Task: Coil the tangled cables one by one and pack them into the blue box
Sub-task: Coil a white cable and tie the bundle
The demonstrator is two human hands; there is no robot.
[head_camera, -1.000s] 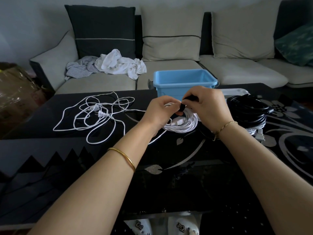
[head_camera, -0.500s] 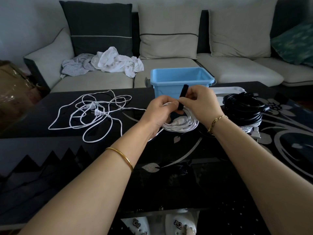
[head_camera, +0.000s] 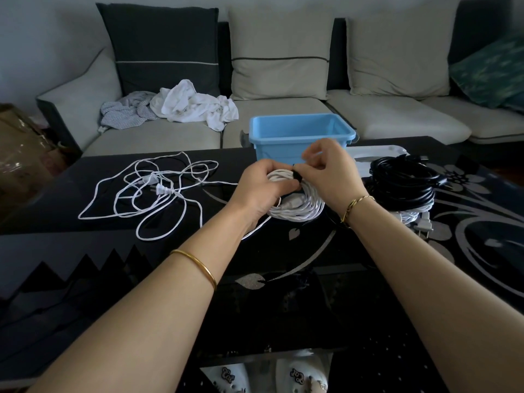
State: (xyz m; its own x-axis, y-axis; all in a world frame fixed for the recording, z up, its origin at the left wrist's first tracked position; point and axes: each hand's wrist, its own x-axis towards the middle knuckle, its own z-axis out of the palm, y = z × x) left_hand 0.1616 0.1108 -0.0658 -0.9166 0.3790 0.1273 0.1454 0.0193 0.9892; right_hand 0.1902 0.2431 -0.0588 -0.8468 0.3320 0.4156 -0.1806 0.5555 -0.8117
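Observation:
A coiled white cable (head_camera: 300, 209) lies on the black table (head_camera: 283, 293) in front of the blue box (head_camera: 300, 134). My left hand (head_camera: 261, 191) grips the coil on its left side. My right hand (head_camera: 331, 177) pinches a black strap (head_camera: 297, 175) wrapped over the top of the coil. The blue box looks empty from here. To the left a tangled white cable (head_camera: 153, 194) with plugs sprawls loose on the table. At the right a coiled black cable (head_camera: 402, 182) sits over more white cable (head_camera: 411, 217).
A white flat object (head_camera: 377, 154) lies behind the black coil. Beyond the table stands a sofa (head_camera: 397, 123) with cushions and crumpled clothes (head_camera: 192, 106). A plastic-wrapped brown item (head_camera: 17, 146) is at the far left. White shoes (head_camera: 283, 375) show under the table's near edge.
The black strap, which stood up above the coil half a second ago, now lies wrapped down over it. My right hand's fingers have shifted on the strap; my left hand still holds the coil.

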